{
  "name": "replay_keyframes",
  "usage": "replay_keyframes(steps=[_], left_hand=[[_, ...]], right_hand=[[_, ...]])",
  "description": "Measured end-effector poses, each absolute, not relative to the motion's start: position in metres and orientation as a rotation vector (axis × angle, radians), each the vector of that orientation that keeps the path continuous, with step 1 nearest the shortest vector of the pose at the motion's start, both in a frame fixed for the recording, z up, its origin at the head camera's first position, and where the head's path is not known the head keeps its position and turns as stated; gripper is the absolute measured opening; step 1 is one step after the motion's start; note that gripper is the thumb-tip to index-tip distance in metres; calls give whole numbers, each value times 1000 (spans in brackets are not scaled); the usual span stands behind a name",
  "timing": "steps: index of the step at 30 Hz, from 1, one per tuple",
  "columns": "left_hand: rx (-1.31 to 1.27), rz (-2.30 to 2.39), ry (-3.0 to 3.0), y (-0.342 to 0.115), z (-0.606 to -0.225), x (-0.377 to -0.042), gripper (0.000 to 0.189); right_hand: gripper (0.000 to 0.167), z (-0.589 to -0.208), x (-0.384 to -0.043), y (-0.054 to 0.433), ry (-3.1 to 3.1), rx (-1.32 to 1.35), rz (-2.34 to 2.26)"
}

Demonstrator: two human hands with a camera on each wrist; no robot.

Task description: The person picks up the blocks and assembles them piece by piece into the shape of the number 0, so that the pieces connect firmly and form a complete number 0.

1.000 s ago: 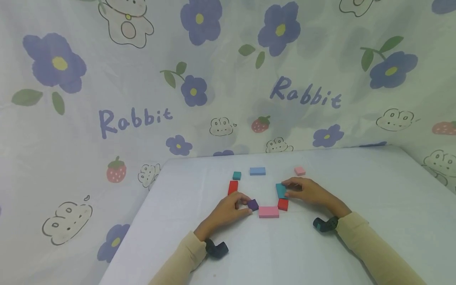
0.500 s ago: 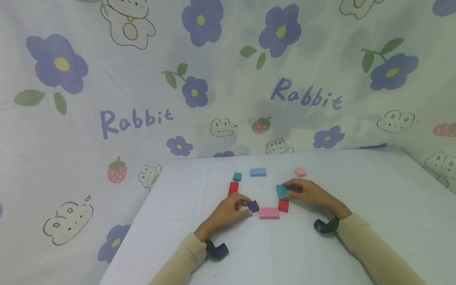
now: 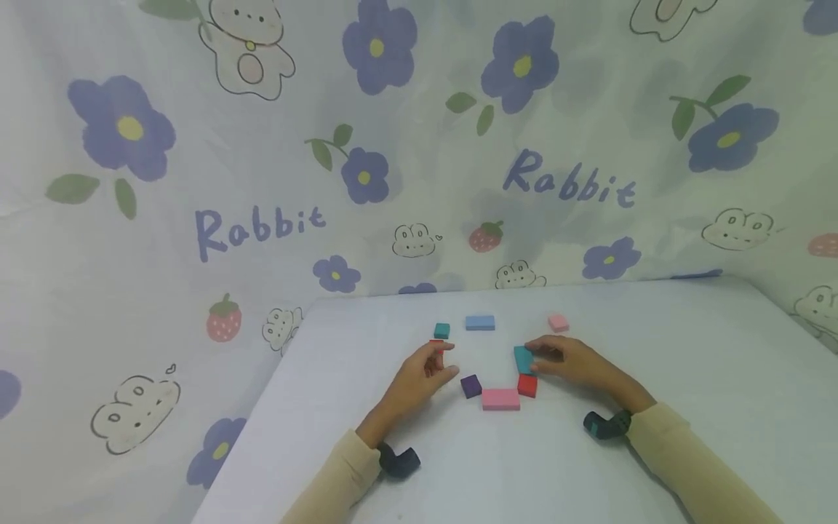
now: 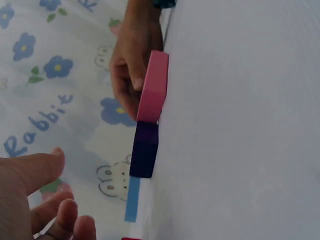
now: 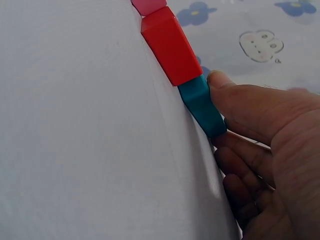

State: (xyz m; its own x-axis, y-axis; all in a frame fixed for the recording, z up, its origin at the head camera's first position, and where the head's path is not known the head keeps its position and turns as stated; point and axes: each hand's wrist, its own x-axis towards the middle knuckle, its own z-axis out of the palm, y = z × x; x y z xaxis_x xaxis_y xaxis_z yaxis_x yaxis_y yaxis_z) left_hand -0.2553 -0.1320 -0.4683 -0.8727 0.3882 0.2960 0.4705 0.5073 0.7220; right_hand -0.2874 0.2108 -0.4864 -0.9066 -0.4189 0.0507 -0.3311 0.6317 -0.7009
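Note:
My left hand (image 3: 419, 378) is off the blocks, thumb and fingers apart. Its fingertips overlap the long red block (image 3: 436, 343) in the head view, covering most of it. To its right lies the dark purple block (image 3: 471, 386), at the left end of the pink rectangular block (image 3: 500, 399). At the pink block's other end sits a small red block (image 3: 527, 386), and the teal rectangular block (image 5: 202, 106) continues from it, away from me. My right hand (image 3: 576, 362) pinches that teal block between thumb and fingers at its right side and far end.
Farther back on the white table (image 3: 655, 451) lie a small teal block (image 3: 441, 330), a light blue block (image 3: 480, 322) and a small pink block (image 3: 559, 322). A printed curtain (image 3: 419, 145) hangs behind the table's far edge.
My left hand has let go of the purple block and moved left and away from me, toward the long red block. My right hand stays at the teal block. The head view has shifted slightly.

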Motion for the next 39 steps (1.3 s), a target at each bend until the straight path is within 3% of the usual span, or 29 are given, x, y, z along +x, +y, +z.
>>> replay_keyframes(steps=[6,12,19,33,39], left_hand=[[-621,-1255,-2659,-150,-457,-266,37],[-387,-1288,-2774,-171,-458,-280,44],[-299,-1331,-2939,-183,-464,-288,60],[-587,-1246,-3056,-194,-467,-318,66],[-598,-1175,-3137,-196,-469,-318,69]], right_hand=[[51,-486,-287,211,2727,-646,-1157],[52,-487,-287,212,2719,-639,-1161],[51,-487,-285,212,2731,-678,-1144],[51,-484,-286,211,2747,-660,-1168],[50,-486,-285,210,2740,-650,-1151]])
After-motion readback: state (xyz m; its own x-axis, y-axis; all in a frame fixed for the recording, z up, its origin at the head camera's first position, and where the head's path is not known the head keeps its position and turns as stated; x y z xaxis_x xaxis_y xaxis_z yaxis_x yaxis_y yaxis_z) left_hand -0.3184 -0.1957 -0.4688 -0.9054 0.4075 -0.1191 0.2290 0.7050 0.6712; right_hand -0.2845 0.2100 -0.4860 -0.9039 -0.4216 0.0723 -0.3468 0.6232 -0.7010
